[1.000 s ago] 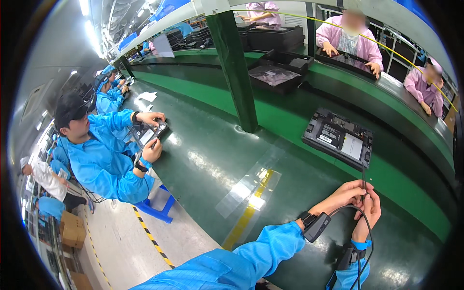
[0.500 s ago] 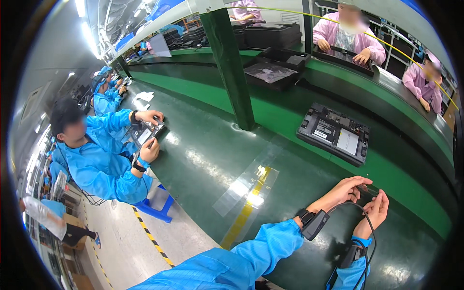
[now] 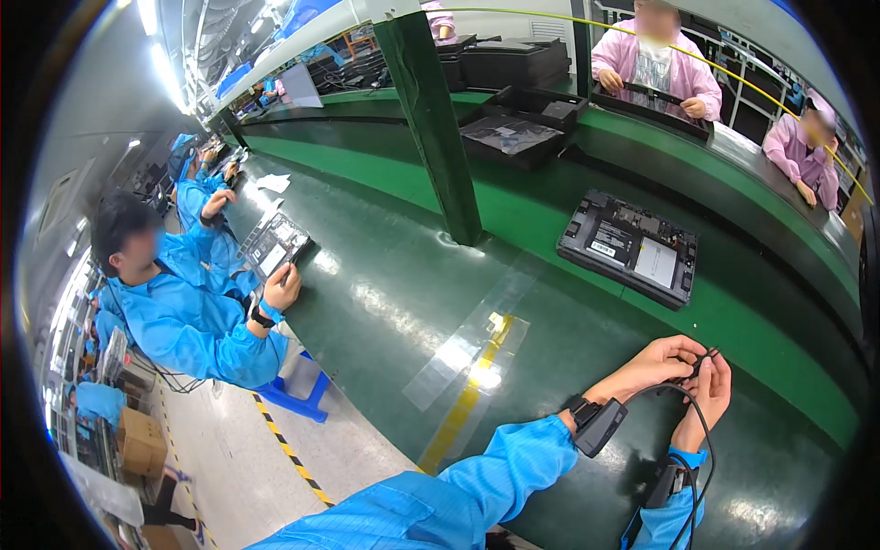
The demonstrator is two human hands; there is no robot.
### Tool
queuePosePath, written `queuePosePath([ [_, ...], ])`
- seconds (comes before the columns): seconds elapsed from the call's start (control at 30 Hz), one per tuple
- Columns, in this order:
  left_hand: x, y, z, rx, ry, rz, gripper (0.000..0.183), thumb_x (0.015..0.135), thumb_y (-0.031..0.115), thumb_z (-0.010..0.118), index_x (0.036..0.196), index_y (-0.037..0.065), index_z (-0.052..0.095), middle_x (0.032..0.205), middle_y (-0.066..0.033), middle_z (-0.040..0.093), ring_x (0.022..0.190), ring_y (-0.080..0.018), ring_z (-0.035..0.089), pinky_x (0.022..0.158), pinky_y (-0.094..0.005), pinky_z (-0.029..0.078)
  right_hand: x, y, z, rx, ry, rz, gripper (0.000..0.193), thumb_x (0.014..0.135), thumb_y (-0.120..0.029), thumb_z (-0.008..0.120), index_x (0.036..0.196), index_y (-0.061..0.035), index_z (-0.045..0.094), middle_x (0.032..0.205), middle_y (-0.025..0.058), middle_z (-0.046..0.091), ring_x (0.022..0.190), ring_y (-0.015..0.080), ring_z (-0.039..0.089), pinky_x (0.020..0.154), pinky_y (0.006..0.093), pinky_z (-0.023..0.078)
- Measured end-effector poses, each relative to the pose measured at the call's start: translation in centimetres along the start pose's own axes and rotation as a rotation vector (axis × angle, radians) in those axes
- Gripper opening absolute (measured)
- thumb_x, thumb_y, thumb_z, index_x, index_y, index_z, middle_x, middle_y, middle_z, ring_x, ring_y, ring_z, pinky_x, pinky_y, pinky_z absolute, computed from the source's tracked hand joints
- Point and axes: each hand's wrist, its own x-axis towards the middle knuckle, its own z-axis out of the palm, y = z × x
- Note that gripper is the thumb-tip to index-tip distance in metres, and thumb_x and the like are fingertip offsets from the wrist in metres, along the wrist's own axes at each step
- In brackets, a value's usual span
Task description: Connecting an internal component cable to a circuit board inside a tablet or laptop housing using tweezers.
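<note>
Close together at the right, above the green table [image 3: 568, 367], my left hand [image 3: 662, 363] and my right hand [image 3: 708, 396] meet at the fingertips. Both are closed on a small, thin, black piece [image 3: 700, 359], partly hidden by the fingers; its exact kind does not show. Each wrist wears a dark strapped device with a black cable running by the hands. Beyond my hands, touched by neither, an opened laptop base [image 3: 628, 249] lies with its battery and inner parts bare.
A green post [image 3: 426, 128] rises from the table's far side. Clear film and yellow tape [image 3: 477, 367] cross the tabletop. At the left, a co-worker in blue [image 3: 183, 293] handles another opened device [image 3: 277, 243]. Black trays [image 3: 518, 133] and people in pink stand across the line.
My fingertips have come closer together, and the black piece now shows between them. The left co-worker's farther hand has lifted off the device. The laptop base has shifted slightly left in the view.
</note>
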Motion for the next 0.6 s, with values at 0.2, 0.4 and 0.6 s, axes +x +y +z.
queuePosePath([
  [0.2, -0.7, 1.1, 1.6, -0.052, 0.008, -0.006, 0.029, 0.091, 0.012, 0.067, 0.118, 0.004, 0.060, 0.098, -0.0025, 0.058, 0.086, -0.0090, 0.058, 0.078, -0.0226, 0.049, 0.4, 1.0, -1.1, -0.011, -0.045, -0.030, 0.023, 0.099, -0.019, 0.061, 0.112, -0.0011, 0.066, 0.079, -0.0025, 0.059, 0.058, 0.0000, 0.044, 0.046, 0.0168, 0.028],
  [0.4, -0.1, 0.2, 0.1, -0.076, 0.016, -0.141, 0.019, 0.097, 0.020, 0.059, 0.109, 0.005, 0.060, 0.083, 0.0023, 0.057, 0.072, -0.0043, 0.053, 0.065, -0.0222, 0.045, 0.7, 1.5, -1.9, -0.064, -0.153, -0.071, 0.026, 0.102, -0.025, 0.055, 0.105, -0.0022, 0.067, 0.068, -0.0033, 0.056, 0.053, 0.0002, 0.043, 0.046, 0.0173, 0.028],
  [0.6, 0.1, 0.4, 1.1, -0.239, 0.005, -0.171, 0.022, 0.100, 0.020, 0.046, 0.107, 0.005, 0.060, 0.080, 0.0030, 0.053, 0.069, -0.0058, 0.050, 0.063, -0.0232, 0.043, 1.3, 2.4, -2.3, -0.029, -0.089, -0.005, 0.034, 0.104, -0.032, 0.050, 0.103, -0.0025, 0.067, 0.061, -0.0044, 0.054, 0.050, 0.0007, 0.044, 0.046, 0.0176, 0.028],
])
